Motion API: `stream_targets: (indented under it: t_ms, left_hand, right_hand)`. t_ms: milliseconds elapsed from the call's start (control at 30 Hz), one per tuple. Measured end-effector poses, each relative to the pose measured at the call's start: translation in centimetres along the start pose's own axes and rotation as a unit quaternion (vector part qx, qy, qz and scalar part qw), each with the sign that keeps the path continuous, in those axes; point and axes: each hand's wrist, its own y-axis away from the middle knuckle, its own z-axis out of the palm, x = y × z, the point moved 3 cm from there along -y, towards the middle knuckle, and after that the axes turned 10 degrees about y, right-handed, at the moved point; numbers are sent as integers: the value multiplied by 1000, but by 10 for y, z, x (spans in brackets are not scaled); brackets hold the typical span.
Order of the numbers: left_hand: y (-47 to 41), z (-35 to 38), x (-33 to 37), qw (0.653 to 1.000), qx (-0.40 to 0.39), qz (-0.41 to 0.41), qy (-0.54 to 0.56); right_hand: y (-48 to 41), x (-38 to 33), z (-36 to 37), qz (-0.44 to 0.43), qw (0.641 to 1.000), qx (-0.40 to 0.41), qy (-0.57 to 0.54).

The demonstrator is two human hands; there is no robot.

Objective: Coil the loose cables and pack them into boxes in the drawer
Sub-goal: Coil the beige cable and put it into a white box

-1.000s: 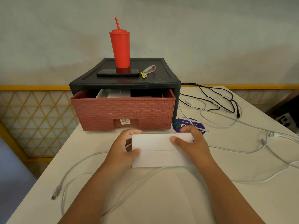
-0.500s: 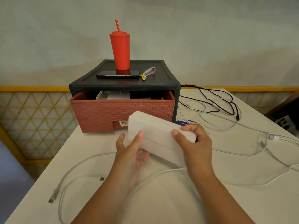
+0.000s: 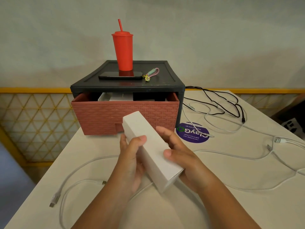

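I hold a long white box (image 3: 148, 146) above the table, its far end pointing at the drawer. My left hand (image 3: 132, 156) grips its left side with the thumb on top. My right hand (image 3: 179, 156) grips its right side, thumb on the top face. The red woven drawer (image 3: 125, 114) stands pulled out of its black cabinet (image 3: 165, 83), with white boxes (image 3: 115, 97) inside. A white cable (image 3: 77, 180) lies loose at the front left. More white cables (image 3: 272, 154) trail at the right, and a black cable (image 3: 231, 103) lies tangled behind them.
A red tumbler (image 3: 123, 50) with a straw, a black phone (image 3: 120, 75) and a keychain (image 3: 151, 74) sit on the cabinet top. A purple round sticker (image 3: 193, 135) marks the table beside the drawer. The table's left edge (image 3: 54, 162) drops off beside a yellow lattice railing.
The box was lifted off the table and turned from lying crosswise to pointing lengthwise toward the drawer. Both hands shifted their hold along it.
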Motion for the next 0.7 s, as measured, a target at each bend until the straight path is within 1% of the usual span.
stream_targets:
  t_ms: [67, 133, 233, 300, 400, 467, 533, 600, 667, 700]
  left_hand:
    - [0, 2, -3, 999, -32, 2, 9]
    - [-2, 3, -4, 999, -45, 8, 9]
    - [-1, 7, -9, 996, -79, -14, -24]
    - [-1, 8, -13, 994, -93, -33, -48]
    - [-1, 8, -13, 986, -95, -7, -135]
    - [1, 9, -13, 976, -98, 8, -194]
    - [1, 6, -16, 975, -70, 3, -209]
    - [1, 3, -17, 973, -39, -1, -228]
    - [1, 1, -16, 971, -19, -7, -238]
    - [0, 0, -13, 974, -5, -7, -228]
  right_hand:
    - [0, 1, -1, 48, 999, -18, -14]
    - [1, 2, -2, 88, 995, -42, -9]
    - [2, 3, -2, 111, 992, -63, 17]
    - [2, 6, -3, 116, 991, -55, 35]
    - [1, 8, -8, 120, 992, -25, 33]
    - [3, 3, -13, 107, 994, 4, 24]
    - [6, -9, -23, 74, 996, 46, 7]
    - [11, -21, -38, 53, 993, 105, -1]
    - [17, -26, -59, 71, 979, 188, 39]
    - [21, -24, -71, 101, 960, 244, 90]
